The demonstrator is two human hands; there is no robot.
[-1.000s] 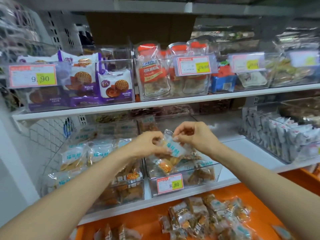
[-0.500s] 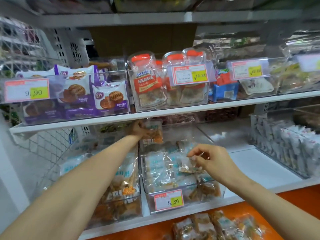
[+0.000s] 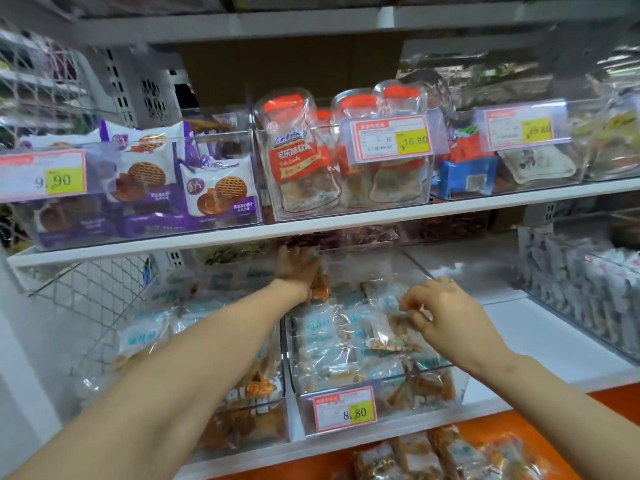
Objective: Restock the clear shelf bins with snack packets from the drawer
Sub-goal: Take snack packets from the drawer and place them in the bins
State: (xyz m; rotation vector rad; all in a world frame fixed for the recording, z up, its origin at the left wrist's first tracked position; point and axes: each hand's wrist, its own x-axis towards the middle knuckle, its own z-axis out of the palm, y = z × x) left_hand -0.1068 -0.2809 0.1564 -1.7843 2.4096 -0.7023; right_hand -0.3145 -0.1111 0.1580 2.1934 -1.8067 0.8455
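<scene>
A clear shelf bin (image 3: 381,403) with an 8.80 price tag (image 3: 344,408) stands on the lower shelf, filled with clear snack packets with pale blue labels. My left hand (image 3: 294,268) reaches to the back of this bin and grips an upright snack packet (image 3: 320,284) under the upper shelf. My right hand (image 3: 440,315) hovers over the bin's right side and pinches a clear packet (image 3: 384,336) that lies on top of the pile. More loose packets (image 3: 433,455) lie in the orange drawer (image 3: 602,431) below.
A second clear bin (image 3: 242,410) of similar packets stands left of the first. The upper shelf (image 3: 346,225) carries bins of purple biscuit packs (image 3: 214,188) and orange-topped candy bags (image 3: 294,157). White packets (image 3: 588,289) fill a bin at the right. Bare white shelf (image 3: 540,334) lies between.
My left hand pushed its packet further back into the bin. My right hand shifted slightly up and right over the pile, still pinching its packet. The view tilted upward.
</scene>
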